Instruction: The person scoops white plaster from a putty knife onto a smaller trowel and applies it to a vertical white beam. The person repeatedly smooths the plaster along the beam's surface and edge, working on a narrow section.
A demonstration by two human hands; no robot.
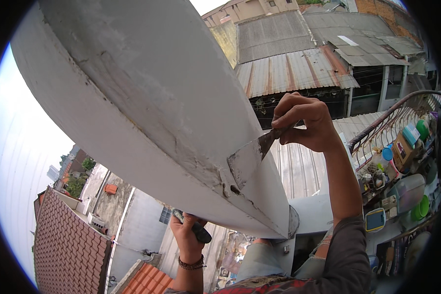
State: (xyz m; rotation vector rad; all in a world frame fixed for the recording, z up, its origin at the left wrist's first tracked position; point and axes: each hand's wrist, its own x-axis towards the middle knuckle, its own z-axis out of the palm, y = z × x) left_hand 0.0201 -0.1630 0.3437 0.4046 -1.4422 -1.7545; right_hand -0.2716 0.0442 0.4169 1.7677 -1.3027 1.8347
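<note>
My right hand [308, 122] pinches the handle of a putty knife [246, 162]. Its wide, whitish-smeared blade lies against the white painted concrete overhang [181, 93], close to a small dark hole [235, 189] near the edge. Rough grey filler [149, 115] runs along that edge, with cracks and uneven patches. Below the overhang, my left hand [186, 240] is closed around a dark, oblong tool handle [201, 232]. The rest of that tool is hidden, so its kind cannot be told.
A curved metal railing [397, 110] stands at right, beside shelves of plastic tubs, a cardboard box [403, 152] and a green bucket [420, 208]. Far below lie tiled roofs [71, 240] and rusty corrugated sheets [289, 71]. My legs [262, 259] show beneath the overhang.
</note>
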